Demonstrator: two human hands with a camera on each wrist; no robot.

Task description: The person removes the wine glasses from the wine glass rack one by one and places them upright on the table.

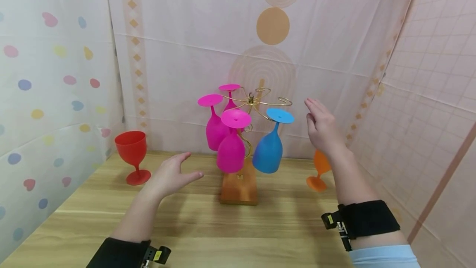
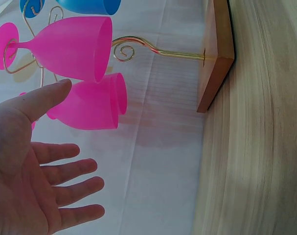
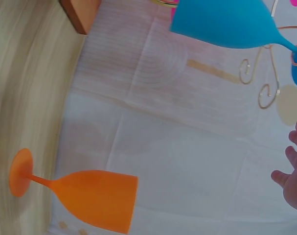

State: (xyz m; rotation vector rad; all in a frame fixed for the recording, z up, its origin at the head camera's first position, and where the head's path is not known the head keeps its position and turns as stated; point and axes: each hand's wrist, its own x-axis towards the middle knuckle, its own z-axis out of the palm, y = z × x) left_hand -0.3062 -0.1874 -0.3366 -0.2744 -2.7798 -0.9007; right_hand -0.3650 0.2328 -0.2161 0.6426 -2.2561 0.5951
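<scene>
A gold wire glass rack [image 1: 251, 100] on a wooden base [image 1: 239, 189] stands mid-table. Three pink goblets [image 1: 230, 152] and one blue goblet [image 1: 268, 152] hang upside down from its arms by their feet. My left hand [image 1: 172, 177] is left of the rack with nothing in it; in the left wrist view its fingers [image 2: 72, 171] are spread, apart from the pink goblets. Right of the blue goblet, my right hand [image 1: 322, 127] is raised and holds nothing. An orange goblet [image 3: 97, 198] stands upright on the table beyond my right forearm, which partly covers it in the head view.
A red goblet [image 1: 131, 148] stands upright at the table's left, beyond my left hand. Two rack arms at the back and right, such as the wire loop [image 1: 284, 101], carry no goblet. Patterned cloth [image 1: 186, 61] hangs behind and at both sides of the wooden table [image 1: 223, 235].
</scene>
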